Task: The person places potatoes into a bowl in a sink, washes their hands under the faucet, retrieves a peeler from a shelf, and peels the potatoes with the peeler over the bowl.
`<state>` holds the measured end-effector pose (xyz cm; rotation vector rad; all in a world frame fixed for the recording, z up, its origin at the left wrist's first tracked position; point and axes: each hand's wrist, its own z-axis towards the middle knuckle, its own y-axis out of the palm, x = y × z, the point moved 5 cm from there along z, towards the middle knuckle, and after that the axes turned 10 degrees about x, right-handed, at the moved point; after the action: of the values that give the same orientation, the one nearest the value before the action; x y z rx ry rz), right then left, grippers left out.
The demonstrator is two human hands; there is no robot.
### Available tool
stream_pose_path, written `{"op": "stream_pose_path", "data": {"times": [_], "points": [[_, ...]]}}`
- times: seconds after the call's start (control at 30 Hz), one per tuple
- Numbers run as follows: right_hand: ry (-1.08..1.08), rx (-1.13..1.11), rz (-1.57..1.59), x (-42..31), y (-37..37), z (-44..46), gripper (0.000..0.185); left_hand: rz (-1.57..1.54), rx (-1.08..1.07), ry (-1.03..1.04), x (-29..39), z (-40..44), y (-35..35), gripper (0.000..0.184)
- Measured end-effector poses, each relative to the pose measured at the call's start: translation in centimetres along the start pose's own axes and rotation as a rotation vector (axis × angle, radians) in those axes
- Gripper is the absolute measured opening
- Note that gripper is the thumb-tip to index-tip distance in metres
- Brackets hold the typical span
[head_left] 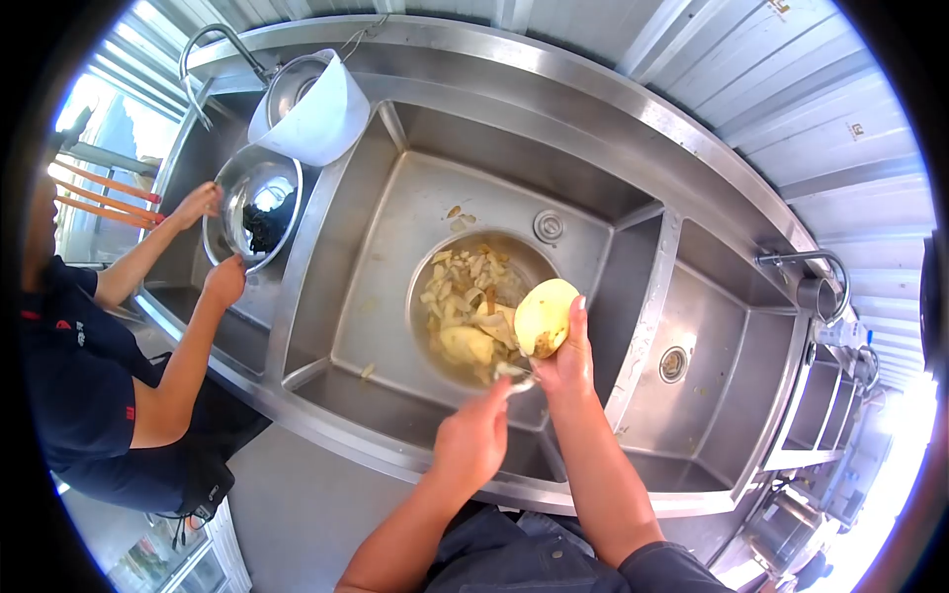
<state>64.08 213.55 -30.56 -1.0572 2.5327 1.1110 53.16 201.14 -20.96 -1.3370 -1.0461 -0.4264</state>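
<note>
My right hand [566, 358] grips a large, mostly peeled potato [544, 314] from its right side, above the middle sink. The potato is pale yellow with a brown patch low down. Just below it, my left hand [471, 437] is closed around what looks like a peeler [516, 380], its head blurred and close to the potato's lower end. Beneath both hands, a round metal bowl [547, 265] stands in the sink, holding several pale peelings [457, 287] and at least one peeled potato [465, 345] in cloudy water.
A co-worker [89, 346] at the left sink holds a metal bowl [290, 225] with something dark inside. A white tub [336, 114] stands behind it, near a curved tap [213, 30]. Loose scraps lie by the drain [549, 226]. Another sink basin [707, 336] lies to the right.
</note>
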Motion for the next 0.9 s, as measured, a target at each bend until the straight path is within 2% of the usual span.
{"op": "stream_pose_path", "data": {"times": [0.03,0.1,0.17,0.37,0.47,0.53,0.6,0.67,0.77,0.83,0.9], "points": [[0.023,-0.060,-0.019,-0.1,0.4,-0.3,0.067,-0.013,0.059,0.029,0.0,0.8,-1.0,0.038],[0.073,-0.093,-0.025,-0.6,0.6,-0.7,0.071,-0.060,0.148,0.089,0.4,2.4,-2.7,0.039],[0.149,-0.162,-0.078,-0.5,0.6,-0.6,0.082,-0.047,0.114,0.045,1.5,4.2,-3.2,0.037],[0.064,-0.197,-0.221,-0.3,0.0,-1.0,0.074,0.020,-0.059,-0.012,2.5,7.2,-1.8,0.033],[-0.012,-0.137,-0.217,-1.4,-0.4,-0.2,0.072,0.003,-0.086,-0.035,1.7,3.6,-0.2,0.032],[-0.031,-0.114,-0.181,-2.0,-0.3,0.3,0.072,-0.069,-0.201,0.048,0.8,0.0,2.0,0.033],[-0.050,-0.181,-0.176,-2.4,0.3,0.1,0.073,-0.037,-0.191,0.021,1.1,0.7,0.7,0.034],[-0.043,-0.218,-0.204,-2.5,-0.1,-0.1,0.077,-0.049,0.014,0.012,1.9,3.7,-2.1,0.033],[-0.024,-0.314,-0.221,-1.8,0.2,-1.0,0.085,-0.011,-0.030,0.012,3.2,7.4,-2.5,0.032],[-0.035,-0.281,-0.246,-1.7,0.2,-1.4,0.084,0.012,-0.102,0.009,3.6,7.2,-1.4,0.035],[-0.051,-0.259,-0.296,-1.5,-0.1,-1.6,0.084,-0.017,-0.074,0.009,2.9,5.6,-0.9,0.035]]}}
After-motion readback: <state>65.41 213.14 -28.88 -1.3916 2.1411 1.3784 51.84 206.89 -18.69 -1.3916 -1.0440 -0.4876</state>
